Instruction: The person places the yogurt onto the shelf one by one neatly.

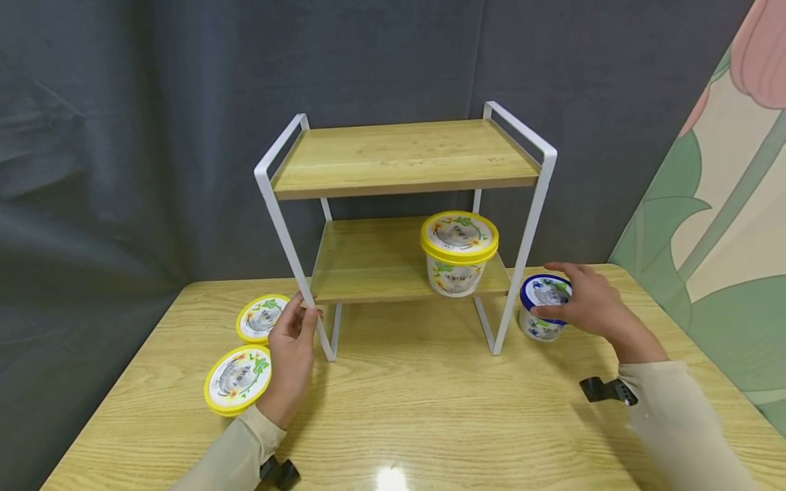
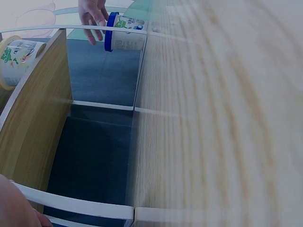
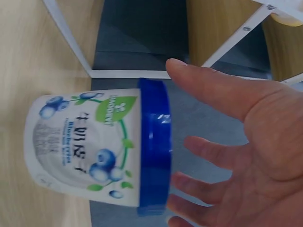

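A two-tier shelf rack with wooden boards [image 1: 405,157] and white metal legs stands mid-table. My left hand [image 1: 293,351] grips its left front leg [image 1: 287,235] near the lower board, thumb in front and fingers partly hidden behind. Right of the rack, a white tub with a blue lid [image 1: 540,329] and blueberry print stands upright on the table. My right hand [image 1: 591,303] is spread around its lid from the right. In the right wrist view, thumb and fingers [image 3: 208,90] are parted beside the blue lid [image 3: 155,146], holding nothing.
A yellow-lidded tub [image 1: 456,276] stands on the lower board's right end. Two more yellow-lidded tubs, one nearer [image 1: 238,378] and one farther [image 1: 260,318], are left of the rack by my left hand. A dark curtain [image 1: 393,61] hangs behind; a flower-patterned wall [image 1: 724,225] is at right.
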A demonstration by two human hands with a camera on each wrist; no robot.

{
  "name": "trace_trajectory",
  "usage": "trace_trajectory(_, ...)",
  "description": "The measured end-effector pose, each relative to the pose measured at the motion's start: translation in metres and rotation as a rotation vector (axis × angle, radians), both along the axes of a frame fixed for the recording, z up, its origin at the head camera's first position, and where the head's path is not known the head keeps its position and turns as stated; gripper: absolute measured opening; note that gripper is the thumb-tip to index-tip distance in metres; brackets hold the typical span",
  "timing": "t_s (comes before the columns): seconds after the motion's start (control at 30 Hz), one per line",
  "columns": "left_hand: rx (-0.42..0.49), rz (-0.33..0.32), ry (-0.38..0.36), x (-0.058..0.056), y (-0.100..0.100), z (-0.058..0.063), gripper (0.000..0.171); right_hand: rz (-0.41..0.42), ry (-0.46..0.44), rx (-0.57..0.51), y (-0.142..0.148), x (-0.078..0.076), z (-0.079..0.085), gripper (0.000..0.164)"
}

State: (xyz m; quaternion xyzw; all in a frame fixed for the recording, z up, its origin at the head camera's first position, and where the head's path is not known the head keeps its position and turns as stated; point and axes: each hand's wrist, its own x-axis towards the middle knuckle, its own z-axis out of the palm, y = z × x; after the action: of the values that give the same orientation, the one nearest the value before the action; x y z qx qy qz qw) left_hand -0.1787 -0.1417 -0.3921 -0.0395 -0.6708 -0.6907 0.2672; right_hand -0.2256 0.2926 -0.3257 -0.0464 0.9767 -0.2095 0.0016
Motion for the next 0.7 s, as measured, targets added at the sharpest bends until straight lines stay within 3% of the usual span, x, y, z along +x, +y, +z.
trace_trajectory(0.33,0.008,0.001,-0.018,-0.0002,-0.0001,0.0004,0.032,0.004,-0.136,-0.157,0.0049,-0.0050,-0.0060,0.105)
trace_trajectory(0.7,0.011,0.000,0.018,-0.0007,-0.0002,-0.0008,0.030,0.007,-0.141,-0.119,0.0061,-0.0044,-0.0076,0.110)
